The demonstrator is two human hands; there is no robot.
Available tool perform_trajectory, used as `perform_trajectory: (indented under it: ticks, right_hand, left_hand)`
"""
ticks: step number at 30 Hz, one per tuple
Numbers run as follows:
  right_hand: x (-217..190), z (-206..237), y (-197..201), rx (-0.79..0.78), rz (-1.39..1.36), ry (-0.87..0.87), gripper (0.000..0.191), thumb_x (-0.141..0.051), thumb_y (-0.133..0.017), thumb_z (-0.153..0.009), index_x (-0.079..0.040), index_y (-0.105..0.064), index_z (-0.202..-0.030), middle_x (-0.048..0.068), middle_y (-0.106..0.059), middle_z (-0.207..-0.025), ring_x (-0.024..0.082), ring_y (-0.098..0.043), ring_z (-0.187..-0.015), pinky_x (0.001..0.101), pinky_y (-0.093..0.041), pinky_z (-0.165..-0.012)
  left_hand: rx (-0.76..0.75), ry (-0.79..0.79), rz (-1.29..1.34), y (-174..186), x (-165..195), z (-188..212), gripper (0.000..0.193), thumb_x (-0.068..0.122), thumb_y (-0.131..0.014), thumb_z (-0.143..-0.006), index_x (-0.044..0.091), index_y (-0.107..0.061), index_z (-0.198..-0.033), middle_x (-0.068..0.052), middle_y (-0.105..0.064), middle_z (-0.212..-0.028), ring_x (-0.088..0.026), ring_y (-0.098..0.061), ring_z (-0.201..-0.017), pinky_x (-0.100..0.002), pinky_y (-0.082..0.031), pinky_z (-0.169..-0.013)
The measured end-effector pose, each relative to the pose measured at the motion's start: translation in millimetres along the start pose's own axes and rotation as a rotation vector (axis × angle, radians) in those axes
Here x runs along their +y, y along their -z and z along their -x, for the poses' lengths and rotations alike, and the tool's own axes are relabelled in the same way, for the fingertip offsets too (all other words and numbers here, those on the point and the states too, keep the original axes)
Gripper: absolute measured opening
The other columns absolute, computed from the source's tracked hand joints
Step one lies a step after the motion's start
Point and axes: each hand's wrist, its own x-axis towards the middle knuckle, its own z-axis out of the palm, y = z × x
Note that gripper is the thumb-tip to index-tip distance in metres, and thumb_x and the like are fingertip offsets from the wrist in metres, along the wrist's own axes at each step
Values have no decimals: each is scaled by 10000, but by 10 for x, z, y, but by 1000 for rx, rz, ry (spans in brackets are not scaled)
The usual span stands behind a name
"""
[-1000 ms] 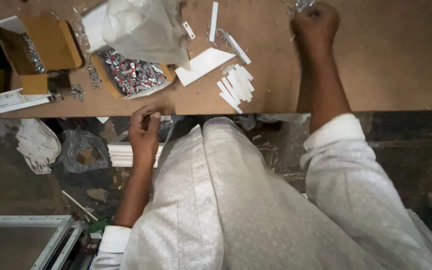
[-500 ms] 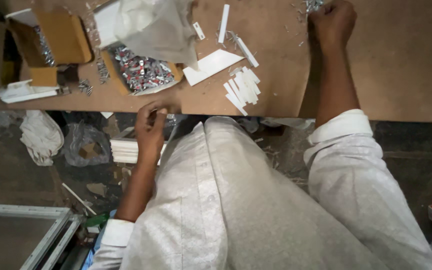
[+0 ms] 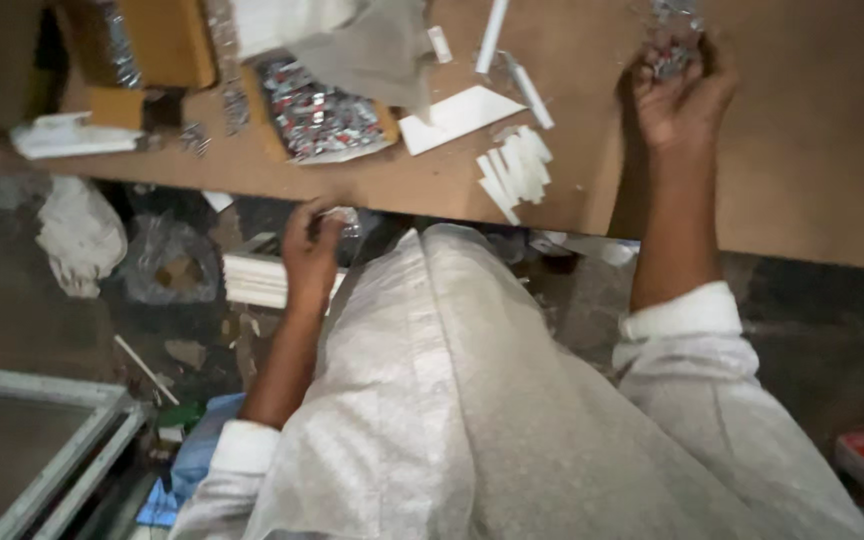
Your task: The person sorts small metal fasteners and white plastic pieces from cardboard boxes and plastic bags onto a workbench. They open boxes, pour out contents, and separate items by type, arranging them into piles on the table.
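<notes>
Silvery small metal pieces (image 3: 674, 55) sit gripped in my right hand (image 3: 680, 95) on the bench (image 3: 812, 150); my left hand (image 3: 310, 250) curls at its edge, contents unclear.

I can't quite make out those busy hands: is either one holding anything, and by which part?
The right hand closes its fingers around a loose bunch of small shiny metal pieces. The left hand pinches something small at the brown tabletop's edge; what it is cannot be told.

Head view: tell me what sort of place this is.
Probably a small hand-assembly or packing workshop. A plain brown worktable carries a tray of small shiny metal pieces and a fan of white strips. The right hand gathers more metal bits, and scraps and bags litter the floor.
</notes>
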Motion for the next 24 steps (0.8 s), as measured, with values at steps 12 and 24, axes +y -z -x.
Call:
perform_trajectory:
  ticks: [12, 24]
  right_hand:
    - [2294, 883, -1650, -255, 320, -206, 313, -321, -524, -1043, -83, -634, -1213, 92, -678, -1168, 216, -643, -1110, 349, -545, -986]
    - [2486, 420, -1697, -308, 1942, 1165, 1007, -246, -1005, -760, 104, -378, -1466, 394, -335, -1433, 510, -359, -1296, 551, -398, -1083]
  left_hand:
    - [17, -129, -28, 218, -195, -339, 263, 153, -725, -958, 46, -699, -1197, -67, -706, -1143, -149, -677, -1045, -297, -541, -907]
    - [59, -125, 167, 919, -535, -796, 280, 106, -696, -931, 47, -686, -1204, -94, -672, -1172, -169, -681, -1046, -294, -567, -890]
